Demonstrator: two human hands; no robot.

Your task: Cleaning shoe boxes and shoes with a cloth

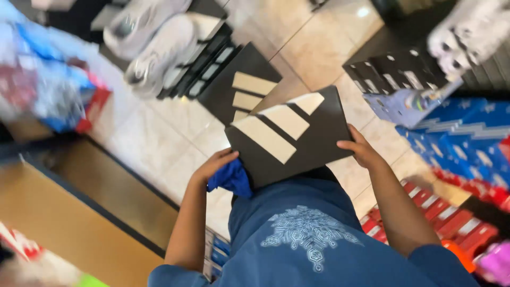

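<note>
Black cardboard with pale stripes: a shoebox lid (289, 135) is held flat in front of the person's body, above the tiled floor (319, 48). The left hand (215, 165) grips its lower left edge together with a blue cloth (232, 179); the right hand (362, 150) clasps the right edge. I judge the lid is being handled, perhaps wiped. The next move needs a steady grip on both edges.

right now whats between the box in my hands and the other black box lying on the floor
In the head view, only bare beige floor tile shows between the held black box and the black box on the floor; their edges nearly overlap.
</note>
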